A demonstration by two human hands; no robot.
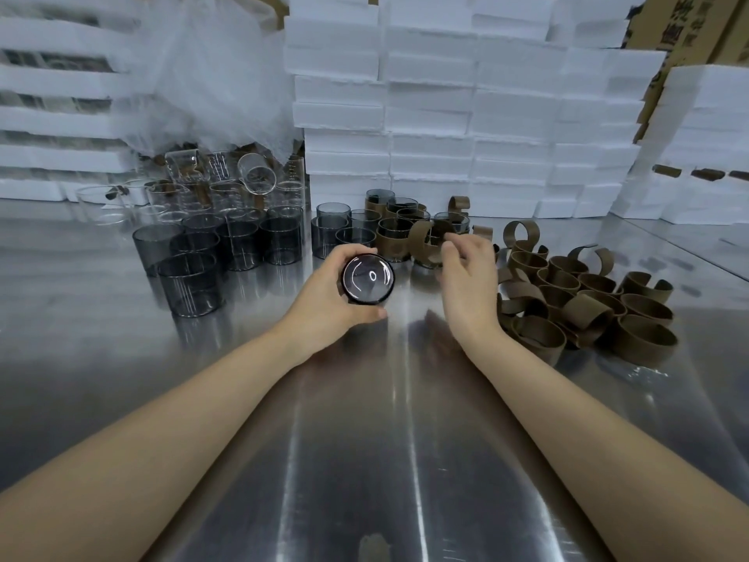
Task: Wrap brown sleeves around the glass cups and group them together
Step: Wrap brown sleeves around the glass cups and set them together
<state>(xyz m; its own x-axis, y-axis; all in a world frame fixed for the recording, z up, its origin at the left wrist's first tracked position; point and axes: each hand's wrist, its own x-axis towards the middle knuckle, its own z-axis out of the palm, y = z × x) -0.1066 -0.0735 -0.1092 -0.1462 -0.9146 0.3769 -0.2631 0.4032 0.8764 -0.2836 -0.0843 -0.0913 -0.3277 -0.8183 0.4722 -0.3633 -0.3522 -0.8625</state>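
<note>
A smoky glass cup [368, 285] lies tilted in the left hand [324, 308], whose fingers curl round its wall above the steel bench [364, 440]. Just right of it, the right hand [466, 273] pinches a curled brown sleeve [423, 237]. Sleeved cups [391, 241] stand just behind the cup, loose sleeves [587, 306] are piled farther right, bare smoky cups [227, 245] stand to its left, and white foam boxes [446, 115] are stacked well behind.

No text can be read. The cardboard boxes [685, 18] at about one o'clock carry dark printed characters, too blurred and cut off to make out. The clear glass cups [294, 172] at eleven o'clock show faint graduation marks, their figures illegible.
</note>
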